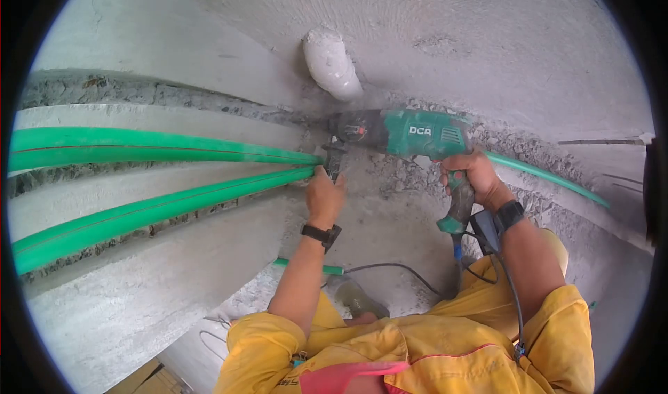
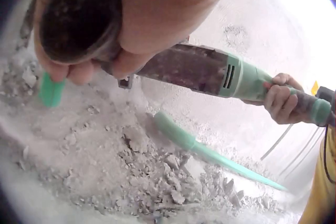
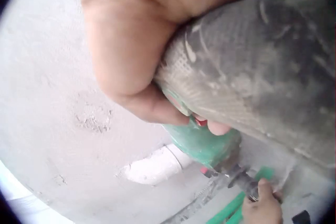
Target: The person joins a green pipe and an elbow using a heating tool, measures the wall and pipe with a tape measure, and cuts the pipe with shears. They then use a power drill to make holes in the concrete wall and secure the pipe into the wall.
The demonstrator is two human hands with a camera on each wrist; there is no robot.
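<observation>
A green and black rotary hammer drill (image 1: 421, 132) lies level across the middle of the head view, its nose toward the left. My right hand (image 1: 474, 177) grips its rear handle, and in the right wrist view a finger curls at the red trigger (image 3: 201, 122). Near the nose, my left hand (image 1: 324, 198) wraps round the black side handle (image 2: 79, 24). The drill's tip is hidden in the dusty groove by the wall. Just left of that hand, two thick green pipes (image 1: 160, 148) end close to the side handle.
A white pipe elbow (image 1: 332, 63) sticks out of the wall above the drill. Broken rubble (image 2: 173, 176) lies along the groove, with another green pipe (image 1: 550, 178) running right. The power cable (image 1: 516, 290) hangs from the handle past the yellow sleeve. A short green pipe (image 1: 309, 266) lies below.
</observation>
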